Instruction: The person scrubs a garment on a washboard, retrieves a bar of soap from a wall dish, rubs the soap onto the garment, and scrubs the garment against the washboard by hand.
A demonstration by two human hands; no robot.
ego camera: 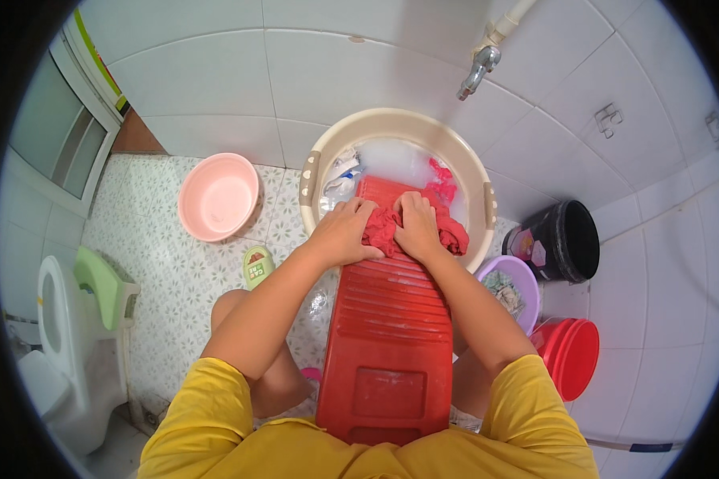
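Note:
A red plastic washboard [395, 299] leans from my body into a large beige basin [389, 117] of cloudy water. Both hands grip a wet red cloth [381, 230] on the upper ridges of the board. My left hand [347, 230] holds its left side, and my right hand [416, 224] presses on it from the right. Part of the red cloth hangs over the board's right edge. In the water lie a white cloth [341, 170] at the left and a bright pink cloth [442, 179] at the right.
A pink basin [218, 196] stands on the floor at left, near a green slipper [257, 266]. To the right are a black bucket [578, 239], a purple basin [530, 287] holding cloth and a red bucket [578, 359]. A metal tap [480, 69] juts from the tiled wall.

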